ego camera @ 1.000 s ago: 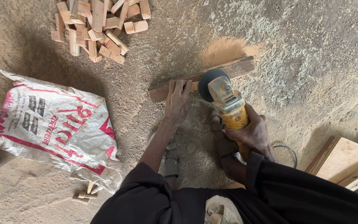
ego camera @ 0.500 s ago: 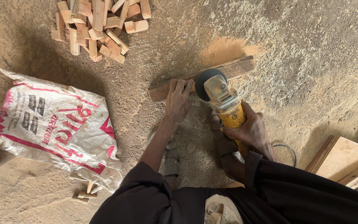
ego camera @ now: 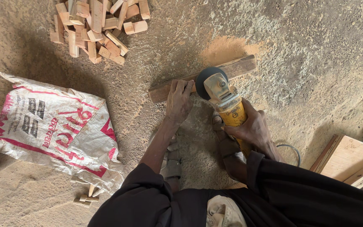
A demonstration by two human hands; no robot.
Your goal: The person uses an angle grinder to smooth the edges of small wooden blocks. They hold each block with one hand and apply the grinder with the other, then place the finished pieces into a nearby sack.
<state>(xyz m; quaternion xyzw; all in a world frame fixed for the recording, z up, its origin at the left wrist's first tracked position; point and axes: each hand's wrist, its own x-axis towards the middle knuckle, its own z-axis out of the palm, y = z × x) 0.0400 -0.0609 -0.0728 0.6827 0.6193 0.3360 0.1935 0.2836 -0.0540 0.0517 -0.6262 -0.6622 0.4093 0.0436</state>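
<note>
Two bare hands are seen from the head camera, both at work on a wooden strip (ego camera: pixel 237 67) that lies slantwise on the dusty concrete floor (ego camera: pixel 316 50). The strip is pinned down near its lower left end by the left hand (ego camera: pixel 179 100), whose fingers are spread flat and pressed on the wood, not curled round it. A yellow angle grinder (ego camera: pixel 225 105) is gripped by the right hand (ego camera: pixel 252 127), the fingers being wrapped tight about its body; its dark disc (ego camera: pixel 202 77) is set against the strip just beside the left fingertips. A patch of orange sawdust (ego camera: pixel 225 47) is spread on the floor beyond the strip. A cable (ego camera: pixel 291 148) is seen curving behind the right wrist. A heap of short wooden blocks (ego camera: pixel 97 25) is piled at the upper left, well apart from the hands. A white woven sack with red print (ego camera: pixel 51 126) lies at the left, with a few small offcuts (ego camera: pixel 85 195) below it. Plywood pieces (ego camera: pixel 345 157) are stacked at the right edge.
</note>
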